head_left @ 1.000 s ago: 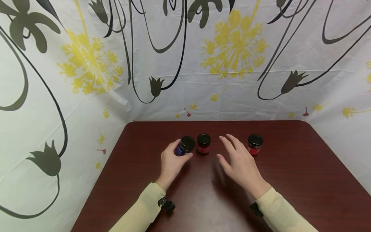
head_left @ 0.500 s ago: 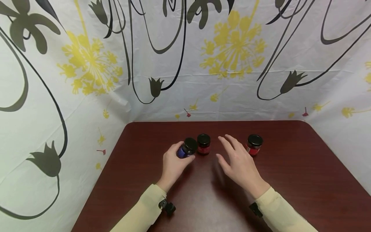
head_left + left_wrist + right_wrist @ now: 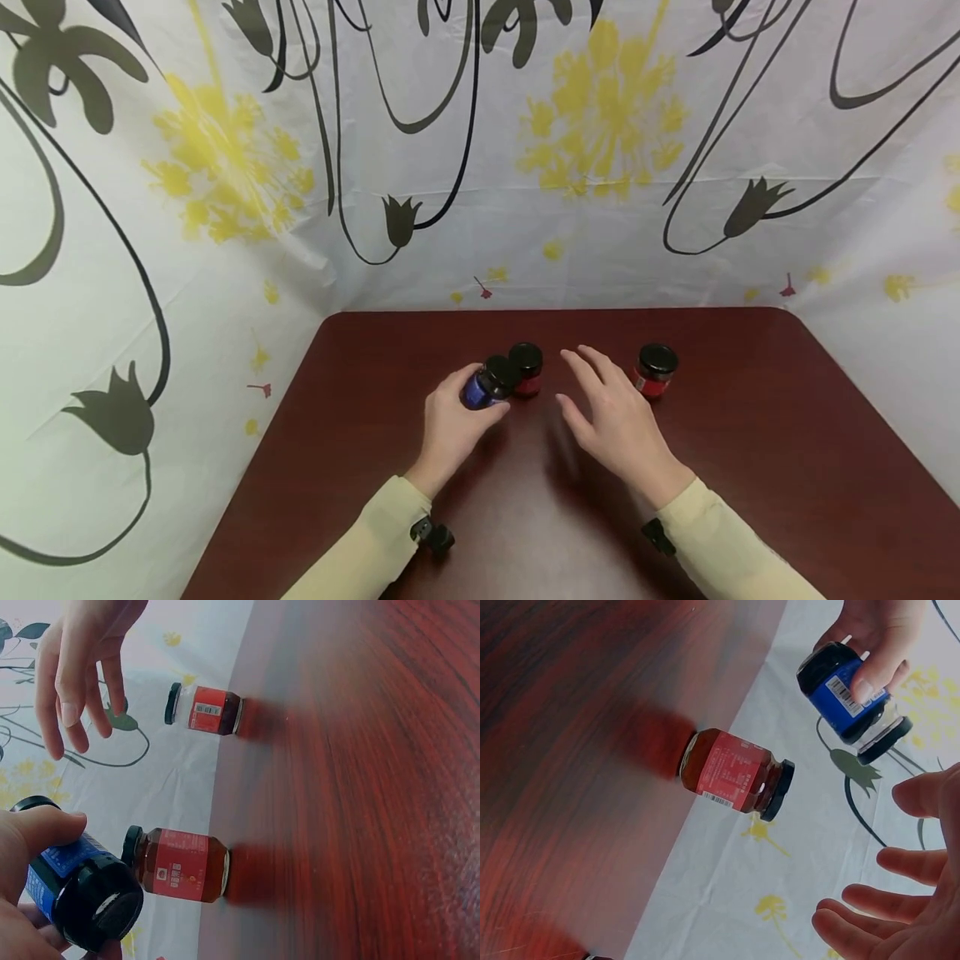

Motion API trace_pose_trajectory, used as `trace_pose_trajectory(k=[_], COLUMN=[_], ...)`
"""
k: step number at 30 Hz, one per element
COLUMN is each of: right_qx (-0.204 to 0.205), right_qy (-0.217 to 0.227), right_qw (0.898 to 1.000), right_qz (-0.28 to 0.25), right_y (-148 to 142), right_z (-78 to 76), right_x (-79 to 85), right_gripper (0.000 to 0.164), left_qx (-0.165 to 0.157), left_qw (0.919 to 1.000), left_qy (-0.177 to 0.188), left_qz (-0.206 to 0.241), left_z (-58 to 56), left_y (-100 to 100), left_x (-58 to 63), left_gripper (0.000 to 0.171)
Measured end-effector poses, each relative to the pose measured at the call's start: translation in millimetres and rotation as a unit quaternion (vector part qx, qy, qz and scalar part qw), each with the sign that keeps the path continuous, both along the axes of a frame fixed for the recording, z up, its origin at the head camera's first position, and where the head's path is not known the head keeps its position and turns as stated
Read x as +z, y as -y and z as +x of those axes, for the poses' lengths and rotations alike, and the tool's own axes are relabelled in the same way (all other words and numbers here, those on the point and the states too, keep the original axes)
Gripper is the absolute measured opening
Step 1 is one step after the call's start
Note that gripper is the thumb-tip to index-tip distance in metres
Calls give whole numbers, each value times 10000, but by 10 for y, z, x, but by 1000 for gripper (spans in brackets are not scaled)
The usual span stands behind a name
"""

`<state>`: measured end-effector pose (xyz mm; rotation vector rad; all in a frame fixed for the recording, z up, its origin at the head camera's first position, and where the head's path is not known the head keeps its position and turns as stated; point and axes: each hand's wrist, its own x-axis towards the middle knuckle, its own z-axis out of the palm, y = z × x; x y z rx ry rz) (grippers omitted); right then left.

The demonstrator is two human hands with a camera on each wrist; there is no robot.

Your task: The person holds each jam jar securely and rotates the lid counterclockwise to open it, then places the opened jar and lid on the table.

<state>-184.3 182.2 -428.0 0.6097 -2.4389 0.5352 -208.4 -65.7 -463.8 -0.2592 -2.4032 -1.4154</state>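
Observation:
My left hand [image 3: 452,427] grips a glass jar with a blue label and black lid [image 3: 480,392], thumb on one side and fingers on the other. Raised off the table, that blue-labelled jar [image 3: 844,696] leans with its lid toward the right. Just beyond it stands a red-labelled jar [image 3: 529,385], upright, its black lid partly overlapped by the blue jar's in the head view. My right hand [image 3: 621,425] hovers with fingers spread, holding nothing. Behind its knuckles, to the right, is another upright jar with a red label [image 3: 654,385]; the left wrist view shows this farther jar [image 3: 207,709] whole.
A dark reddish-brown wooden table [image 3: 750,467] lies under everything. Its far edge meets a white cloth [image 3: 577,250] printed with flowers, which also hangs along both sides. Small black cameras [image 3: 433,535] are strapped to both wrists.
My left hand has carried the blue-labelled jar a little to the right, tilting it more, until its lid overlaps the middle jar. My right hand has hardly moved.

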Motion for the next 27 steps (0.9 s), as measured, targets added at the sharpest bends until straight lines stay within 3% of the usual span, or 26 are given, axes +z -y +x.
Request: trace_pose_trajectory(k=[6,21,27], right_qx=[-28,32,62], right_qy=[-28,-58,-11], right_qw=[10000,10000,9999], right_qz=[14,-53,-116], right_y=[-10,-5,-8], right_z=[-24,7,-13], right_x=[34,14,5], right_gripper=[63,63,62], left_qx=[-17,-19,-109], left_qw=[9999,9989,9993], left_qy=[-61,-454,-359], left_qz=[-84,-82,-20], left_z=[-9,16,55], left_y=[-24,-34,-36], left_x=[45,-10,0], left_gripper=[60,54,57])
